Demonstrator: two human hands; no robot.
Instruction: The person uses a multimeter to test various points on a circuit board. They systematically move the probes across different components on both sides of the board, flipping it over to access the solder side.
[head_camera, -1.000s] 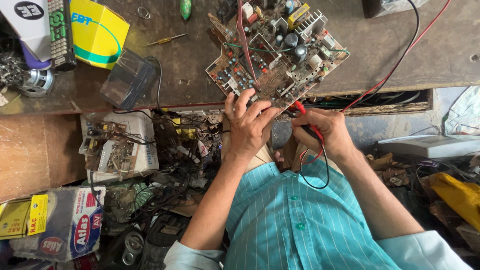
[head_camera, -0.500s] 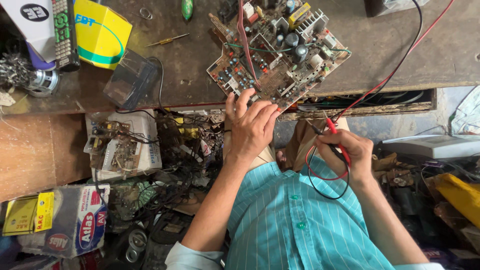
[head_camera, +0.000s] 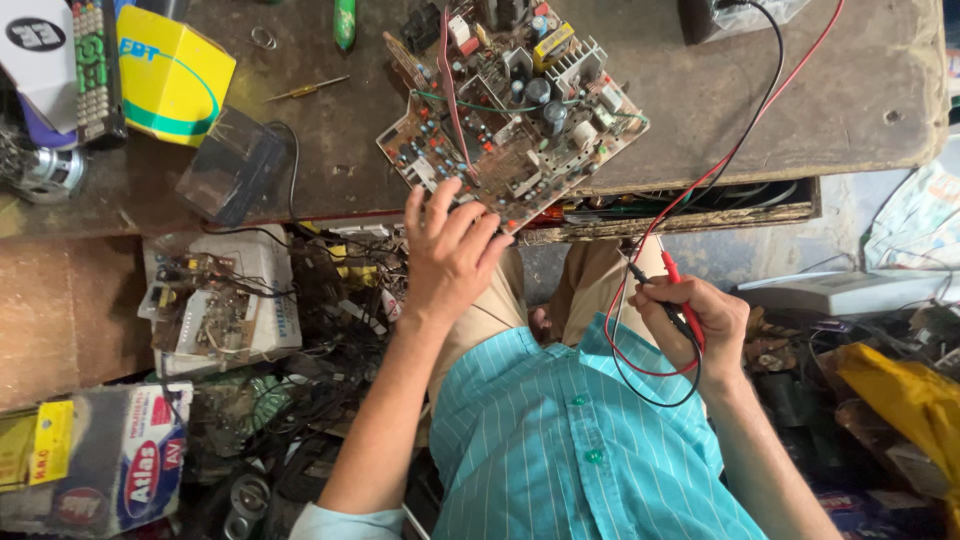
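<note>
— What do we have in our right hand (head_camera: 700, 325)?

— Our fingers are curled shut around two thin plastic meter probes, one red (head_camera: 680, 292) and one black (head_camera: 655, 292), tips pointing up toward the bench. The hand hangs below the bench edge, above our lap and clear of the board. Their red lead (head_camera: 745, 140) and black lead (head_camera: 765, 95) loop under the hand and run up across the wood to the far edge.

— And our left hand (head_camera: 450, 250)?

— It lies open, fingers spread, fingertips touching the near corner of the brown printed circuit board (head_camera: 510, 110). We grip nothing with it. The board lies tilted on the worn, scratched wooden workbench (head_camera: 800, 110), crowded with dark cylindrical capacitors and a finned metal heat sink (head_camera: 590, 60).

— What is around us?

— Left of the board, a smoky clear plastic cover (head_camera: 225, 165), a small screwdriver (head_camera: 305, 88), and a yellow cardboard box (head_camera: 170, 75). Below the bench edge, another dusty board on a white casing (head_camera: 215, 300) amid tangled wires. Between our arms we see our teal striped shirt (head_camera: 570, 440).
</note>
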